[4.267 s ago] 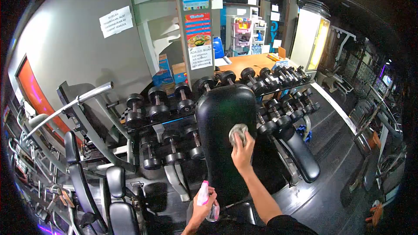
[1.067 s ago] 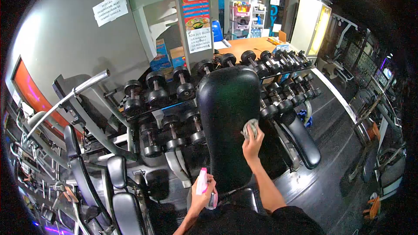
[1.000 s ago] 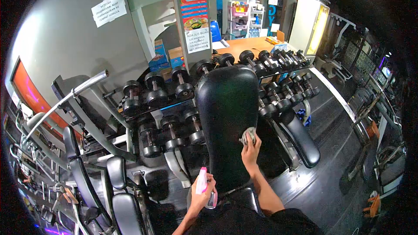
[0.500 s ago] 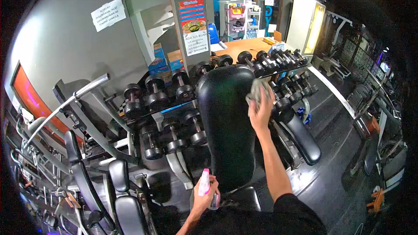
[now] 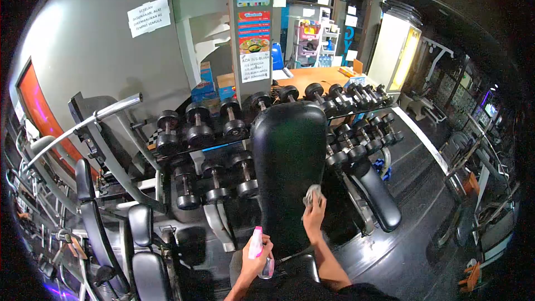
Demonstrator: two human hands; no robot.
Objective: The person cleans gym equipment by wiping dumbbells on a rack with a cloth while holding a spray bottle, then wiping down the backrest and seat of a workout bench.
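Observation:
A black padded bench backrest [image 5: 287,156] stands tilted up in front of me. My right hand [image 5: 314,215] is closed on a crumpled greyish cloth [image 5: 312,194], which lies against the lower right part of the pad. Lower down and to the left, my left hand [image 5: 253,262] is wrapped round a spray bottle [image 5: 256,243] with a pink and white head and a clear body. The bottle is upright beside the lower end of the backrest. Part of the bench seat [image 5: 298,267] shows below, between my arms.
A two-tier rack of dumbbells [image 5: 214,175] runs behind the backrest on both sides. Another black bench [image 5: 376,198] is at the right. Weight machines with pads [image 5: 149,273] and a silver bar [image 5: 89,125] fill the left. An orange-topped counter [image 5: 315,75] stands beyond the rack.
My right hand with the cloth has moved down from the upper right edge of the backrest to its lower part. The left hand keeps its hold on the spray bottle. The view has shifted slightly.

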